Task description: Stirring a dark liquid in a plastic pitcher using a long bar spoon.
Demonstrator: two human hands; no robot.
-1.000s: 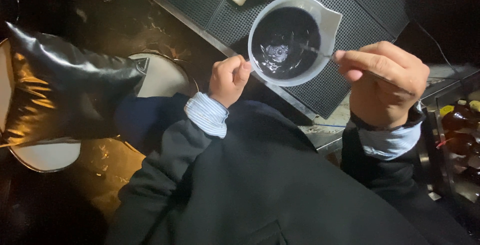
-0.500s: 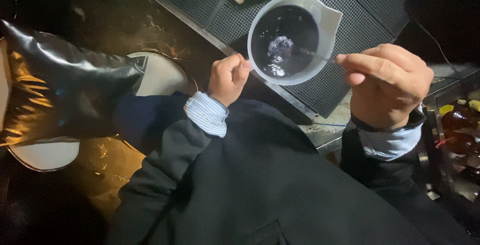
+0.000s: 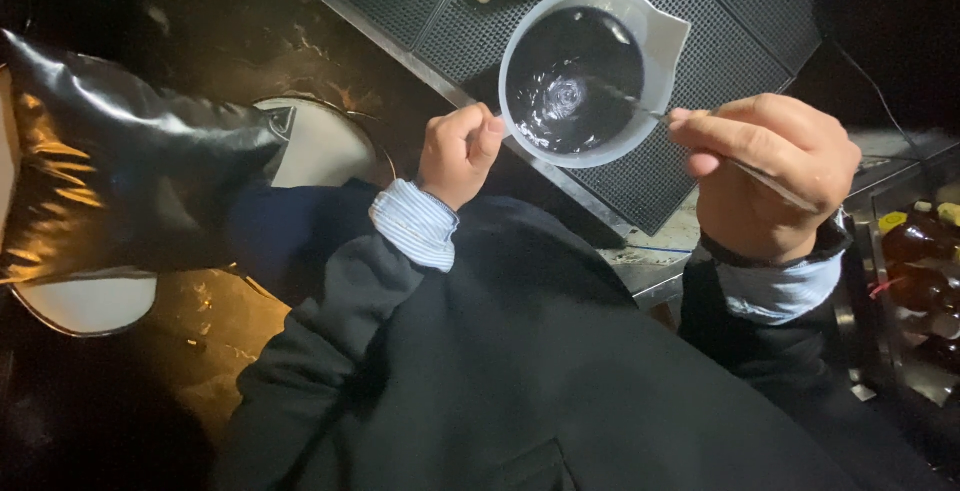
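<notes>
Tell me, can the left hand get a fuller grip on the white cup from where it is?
Probably yes. The left hand already rests against the near rim of the white cup, and nothing lies between them. The right hand holds the thin stirrer on the far side, clear of that rim.

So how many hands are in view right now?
2. The left hand grips the rim of the white cup; the right hand holds a thin stirrer dipped in its dark liquid.

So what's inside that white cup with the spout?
The white cup holds dark, glossy liquid with a swirl, and a thin stirrer held by the right hand dips in. The liquid hides the bottom.
</notes>
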